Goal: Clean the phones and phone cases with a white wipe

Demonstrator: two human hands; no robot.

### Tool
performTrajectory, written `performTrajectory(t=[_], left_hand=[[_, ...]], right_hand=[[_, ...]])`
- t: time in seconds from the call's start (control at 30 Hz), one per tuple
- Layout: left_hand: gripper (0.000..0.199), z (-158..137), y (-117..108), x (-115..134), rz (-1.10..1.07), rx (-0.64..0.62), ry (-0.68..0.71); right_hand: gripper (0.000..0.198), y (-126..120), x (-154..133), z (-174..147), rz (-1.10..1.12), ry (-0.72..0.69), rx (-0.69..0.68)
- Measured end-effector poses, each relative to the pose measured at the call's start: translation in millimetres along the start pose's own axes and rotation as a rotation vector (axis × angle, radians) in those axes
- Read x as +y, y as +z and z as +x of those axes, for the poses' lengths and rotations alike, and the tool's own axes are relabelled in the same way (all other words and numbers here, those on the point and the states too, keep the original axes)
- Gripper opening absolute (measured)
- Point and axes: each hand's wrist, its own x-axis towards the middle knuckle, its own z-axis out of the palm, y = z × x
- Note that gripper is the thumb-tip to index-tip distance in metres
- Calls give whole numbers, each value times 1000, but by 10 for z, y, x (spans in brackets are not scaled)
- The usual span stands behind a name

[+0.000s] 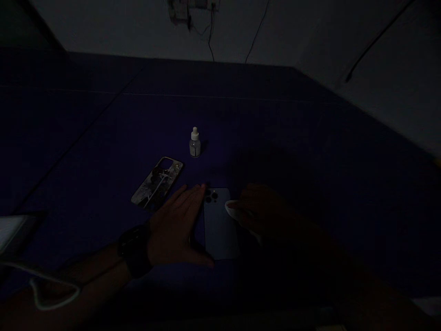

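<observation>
A pale blue smartphone (221, 230) lies back side up on the dark blue surface, its camera lenses at the top left corner. My left hand (177, 225), with a dark watch on the wrist, rests flat along the phone's left edge. Its fingers are stretched out and the thumb reaches the lower edge. My right hand (260, 207) pinches a white cloth or tissue (233, 210) at the phone's upper right edge. Left of the phone lies a patterned phone case (159, 183). Behind them stands a small dropper bottle (195, 143) with a white top.
The room is very dark. A pale flat object (14, 230) sits at the left edge, and a white cord (57, 305) loops over my left forearm. Cables (211, 37) hang down the back wall from a wall box (179, 11).
</observation>
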Motion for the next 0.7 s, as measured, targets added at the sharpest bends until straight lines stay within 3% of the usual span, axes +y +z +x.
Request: performTrajectory(t=[0.17, 0.37, 0.53, 0.7], left_hand=[[146, -4, -7, 8, 2, -5, -8], [146, -2, 1, 10, 1, 9, 0], [146, 1, -8, 9, 20, -9, -8], [145, 0, -8, -2, 18, -11, -5]], right_hand=[[25, 110, -77, -2, 94, -130, -40], [23, 80, 31, -14, -10, -24, 30], [19, 21, -20, -16, 59, -80, -48], [23, 113, -6, -5, 22, -39, 17]])
